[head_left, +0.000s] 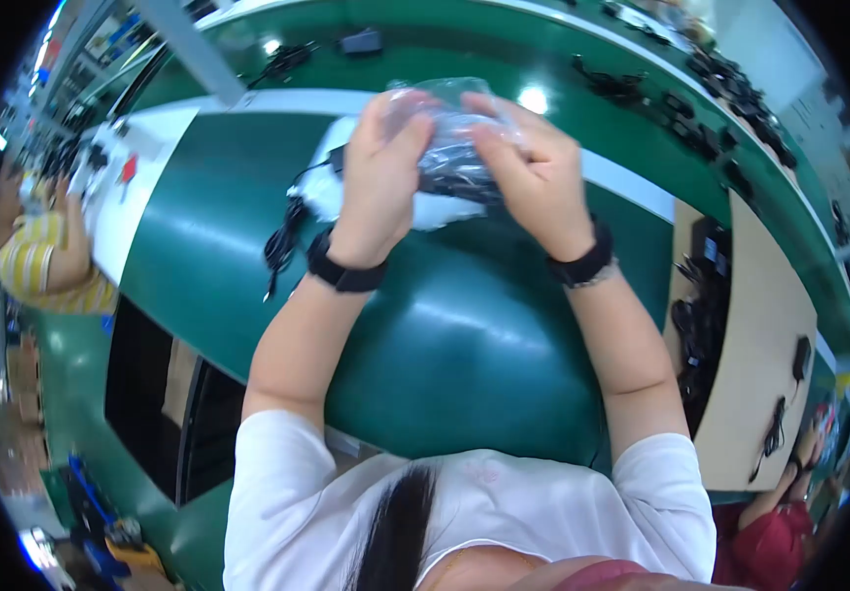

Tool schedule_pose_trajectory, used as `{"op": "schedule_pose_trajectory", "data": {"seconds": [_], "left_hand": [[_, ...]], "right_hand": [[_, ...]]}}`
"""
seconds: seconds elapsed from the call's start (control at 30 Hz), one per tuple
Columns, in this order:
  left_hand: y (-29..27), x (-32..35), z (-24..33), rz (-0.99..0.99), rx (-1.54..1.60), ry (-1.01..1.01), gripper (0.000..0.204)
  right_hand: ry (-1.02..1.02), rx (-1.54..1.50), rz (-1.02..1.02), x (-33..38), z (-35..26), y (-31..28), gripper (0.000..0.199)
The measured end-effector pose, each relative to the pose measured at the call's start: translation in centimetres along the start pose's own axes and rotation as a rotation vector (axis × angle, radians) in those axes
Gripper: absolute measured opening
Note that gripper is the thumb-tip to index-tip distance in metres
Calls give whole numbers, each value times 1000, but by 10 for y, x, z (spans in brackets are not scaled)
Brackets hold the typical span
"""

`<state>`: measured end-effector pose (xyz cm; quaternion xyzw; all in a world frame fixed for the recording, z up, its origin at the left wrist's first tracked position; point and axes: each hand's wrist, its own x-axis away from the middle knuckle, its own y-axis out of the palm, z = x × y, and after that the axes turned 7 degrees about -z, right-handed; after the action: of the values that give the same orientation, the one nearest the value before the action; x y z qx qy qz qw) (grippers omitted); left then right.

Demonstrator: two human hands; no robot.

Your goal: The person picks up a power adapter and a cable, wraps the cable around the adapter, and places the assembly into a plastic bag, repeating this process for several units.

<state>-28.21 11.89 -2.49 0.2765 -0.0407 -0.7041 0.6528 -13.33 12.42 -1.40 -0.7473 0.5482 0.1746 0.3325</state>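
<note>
Both of my hands are raised over the far part of the green table (435, 364), closed on a clear plastic bag (454, 148). Something dark shows through the film, its kind hard to make out. My left hand (381, 182) grips the bag's left side, while my right hand (541, 177) pinches its right side with the thumb on top. Below the bag lie white plastic bags (440, 211), partly hidden by my hands. A bundled black cable (284, 244) rests on the table left of my left wrist, its lead running toward these bags.
A cardboard box (683, 256) with black adapters and cables stands at the right. Beyond the table runs a green belt (504, 64) carrying adapters and cables. A person in a yellow striped shirt (55, 256) works at left; another in red (770, 547) is at lower right.
</note>
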Motion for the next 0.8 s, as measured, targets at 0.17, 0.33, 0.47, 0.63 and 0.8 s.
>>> {"op": "schedule_pose_trajectory", "data": {"seconds": [0.17,0.33,0.47,0.63,0.8], "left_hand": [[5,1,4,-25,-219,26,18],[-22,-13,21,118,133,-364,30],[-19,-11,45,184,-45,-162,31],[8,21,99,-481,269,117,17],[0,39,137,-743,851,220,29]], "right_hand": [[362,-727,-96,-5,3,-4,34],[526,-899,-44,-14,26,-16,25],[463,120,163,-52,100,-54,14],[-83,1395,-181,-47,226,-129,17],[184,1090,-391,-73,221,-69,32]]}}
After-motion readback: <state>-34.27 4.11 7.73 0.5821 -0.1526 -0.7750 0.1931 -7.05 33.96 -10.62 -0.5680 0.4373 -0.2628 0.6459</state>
